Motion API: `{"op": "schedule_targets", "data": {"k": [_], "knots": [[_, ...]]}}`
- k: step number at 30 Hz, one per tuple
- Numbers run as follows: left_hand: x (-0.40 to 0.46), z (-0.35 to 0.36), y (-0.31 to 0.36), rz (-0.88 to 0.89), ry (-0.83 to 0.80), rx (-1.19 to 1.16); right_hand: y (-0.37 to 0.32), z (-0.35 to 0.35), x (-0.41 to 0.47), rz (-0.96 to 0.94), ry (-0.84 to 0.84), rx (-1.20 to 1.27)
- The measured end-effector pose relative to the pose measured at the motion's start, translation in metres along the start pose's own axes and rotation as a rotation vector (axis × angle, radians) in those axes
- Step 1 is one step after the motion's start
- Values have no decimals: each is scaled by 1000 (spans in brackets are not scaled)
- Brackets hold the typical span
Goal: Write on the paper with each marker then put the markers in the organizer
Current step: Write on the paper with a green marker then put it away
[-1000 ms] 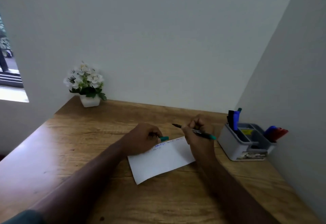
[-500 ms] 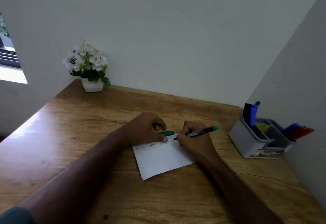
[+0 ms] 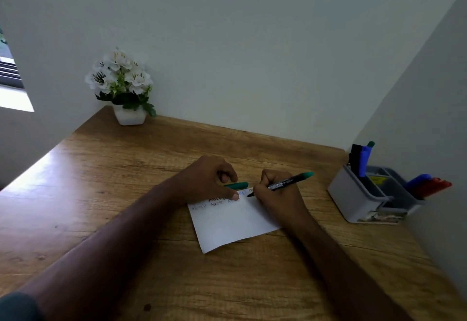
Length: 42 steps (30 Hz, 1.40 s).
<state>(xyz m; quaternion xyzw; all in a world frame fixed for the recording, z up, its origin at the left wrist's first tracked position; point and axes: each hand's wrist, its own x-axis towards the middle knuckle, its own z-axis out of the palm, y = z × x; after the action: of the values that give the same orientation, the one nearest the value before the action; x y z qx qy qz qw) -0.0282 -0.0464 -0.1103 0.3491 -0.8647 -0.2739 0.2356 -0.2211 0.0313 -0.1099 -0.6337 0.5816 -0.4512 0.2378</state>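
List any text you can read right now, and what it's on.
"ABCDEF", roughly: small handwriting along the top of the paper; other groups blurred or hidden by the left hand.
Marker in the right hand: white barcode label, unreadable.
Organizer: yellow sticker, unreadable.

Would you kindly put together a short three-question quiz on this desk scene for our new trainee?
1. True or false: the right hand holds the green marker with its tip at the paper.
2. What does the left hand hold? A) green cap B) red marker C) nothing
3. Fill in: the flower pot stands at the desk's far ____ corner.

Key: 1 true; 2 A, the green cap; 3 left.
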Motion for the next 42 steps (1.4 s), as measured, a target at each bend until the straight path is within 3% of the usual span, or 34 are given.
{"op": "schedule_targets", "data": {"k": [42], "knots": [[-1, 1, 0, -5, -2, -26, 1, 4, 0, -36, 10, -16]]}}
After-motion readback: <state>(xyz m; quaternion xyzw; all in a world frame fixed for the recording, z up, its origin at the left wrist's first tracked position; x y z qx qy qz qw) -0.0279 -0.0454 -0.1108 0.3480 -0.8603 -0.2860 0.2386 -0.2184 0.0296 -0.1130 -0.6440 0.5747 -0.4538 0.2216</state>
